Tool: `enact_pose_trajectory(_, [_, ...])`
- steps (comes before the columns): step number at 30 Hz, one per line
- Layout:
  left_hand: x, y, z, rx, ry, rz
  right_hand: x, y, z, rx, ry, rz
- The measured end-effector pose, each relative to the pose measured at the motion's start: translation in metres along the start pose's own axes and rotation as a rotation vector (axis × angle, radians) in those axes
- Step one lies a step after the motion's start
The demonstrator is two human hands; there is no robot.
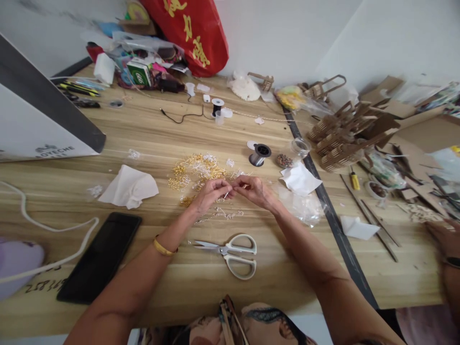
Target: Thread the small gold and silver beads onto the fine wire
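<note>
My left hand [214,193] and my right hand [253,189] meet fingertip to fingertip above the table, both closed in a pinch. A small silvery piece [226,195] shows at the left fingertips, too tiny to name. What the right fingertips grip is hidden. Just beyond the hands spreads a pile of gold and silver jewelry findings [201,167], such as small rings and beads. A beaded chain [219,215] lies just below the hands. Nearer to me, scissors with white handles [241,254] rest with their blades pointing left.
A wire spool [260,154], a jar of beads [287,158] and white paper [300,179] stand or lie to the right. At left are a tissue [130,187], a black phone [100,258] and a box [46,110]. Another person's hand [443,237] is at far right, near woven baskets [338,139].
</note>
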State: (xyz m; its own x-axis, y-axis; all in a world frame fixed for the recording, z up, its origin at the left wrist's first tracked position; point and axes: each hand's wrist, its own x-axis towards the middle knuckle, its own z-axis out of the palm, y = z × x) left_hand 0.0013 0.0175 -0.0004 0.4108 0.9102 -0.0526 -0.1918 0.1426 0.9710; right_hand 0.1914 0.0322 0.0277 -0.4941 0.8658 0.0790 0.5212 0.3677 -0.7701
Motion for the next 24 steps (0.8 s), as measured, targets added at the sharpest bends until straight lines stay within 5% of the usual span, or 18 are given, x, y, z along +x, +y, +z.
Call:
enact_pose_trajectory(14, [0.001, -0.003, -0.002, -0.088, 0.052, -0.034, -0.003, 0.008, -0.010, 0.029, 0.018, -0.062])
enact_pose_trajectory(24, [0.003, 0.004, -0.005, -0.186, 0.129, 0.045, -0.015, -0.027, -0.030, 0.003, -0.106, -0.244])
